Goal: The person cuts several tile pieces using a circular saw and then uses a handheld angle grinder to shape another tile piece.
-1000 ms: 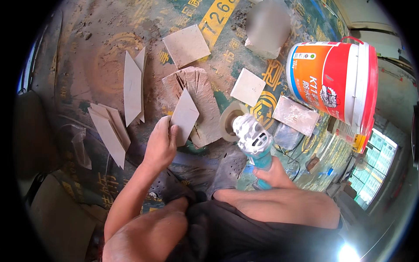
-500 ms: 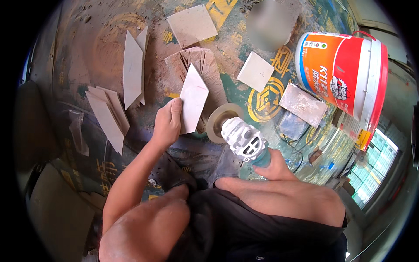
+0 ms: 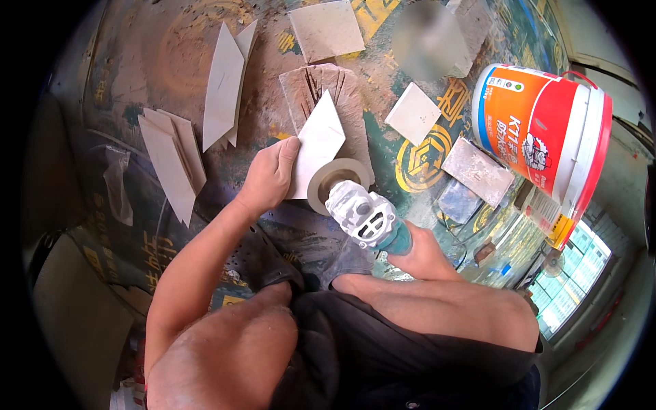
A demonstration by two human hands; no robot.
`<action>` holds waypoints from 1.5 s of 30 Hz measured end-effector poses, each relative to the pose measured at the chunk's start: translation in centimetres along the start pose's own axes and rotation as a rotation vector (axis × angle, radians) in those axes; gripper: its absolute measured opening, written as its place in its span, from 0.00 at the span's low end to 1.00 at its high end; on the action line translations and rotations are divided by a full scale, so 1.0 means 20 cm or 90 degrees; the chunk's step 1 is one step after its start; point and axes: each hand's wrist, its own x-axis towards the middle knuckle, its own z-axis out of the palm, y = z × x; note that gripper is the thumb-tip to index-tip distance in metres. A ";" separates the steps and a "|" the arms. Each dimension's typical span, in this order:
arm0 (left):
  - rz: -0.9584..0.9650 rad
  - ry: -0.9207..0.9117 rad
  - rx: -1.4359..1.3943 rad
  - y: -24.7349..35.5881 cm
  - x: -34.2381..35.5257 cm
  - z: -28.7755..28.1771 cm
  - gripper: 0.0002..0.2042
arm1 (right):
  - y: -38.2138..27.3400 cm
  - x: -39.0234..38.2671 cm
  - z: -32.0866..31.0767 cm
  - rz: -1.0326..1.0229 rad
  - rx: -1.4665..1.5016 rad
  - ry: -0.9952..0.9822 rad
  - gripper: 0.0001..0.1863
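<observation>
My left hand [image 3: 268, 174] grips a pale, pointed piece of tile [image 3: 320, 137] by its left edge, thumb on top. A faint line crosses the tile near its right corner. In my right hand [image 3: 427, 254] is an angle grinder [image 3: 362, 213], white at the head and teal at the handle. Its round disc [image 3: 317, 186] overlaps the tile's lower right part; whether they touch I cannot tell. Beneath the tile's tip lies a dusty slab [image 3: 355, 113] scored with several dark cuts.
Cut tile strips [image 3: 225, 89] and another stack of pieces [image 3: 171, 160] lie at the left. Square tiles [image 3: 326, 31] [image 3: 413, 113] rest beyond. At the right, a red and orange bucket [image 3: 547, 137] lies near a dusty block [image 3: 478, 171]. Dust covers the printed green floor sheet [image 3: 154, 61].
The grinder has moved left, so its disc now overlaps the tile where there was a gap before. My left hand keeps its hold on the tile. The whole view has shifted slightly.
</observation>
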 end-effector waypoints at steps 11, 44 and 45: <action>-0.014 -0.016 -0.014 0.01 0.00 -0.02 0.27 | 0.00 0.03 -0.05 0.035 0.125 0.030 0.23; -0.062 -0.009 0.031 0.02 -0.04 0.08 0.33 | -0.02 -0.04 -0.04 0.043 0.090 0.014 0.24; -0.063 -0.012 0.025 0.01 -0.04 0.08 0.33 | -0.01 -0.03 -0.04 0.051 0.104 0.011 0.25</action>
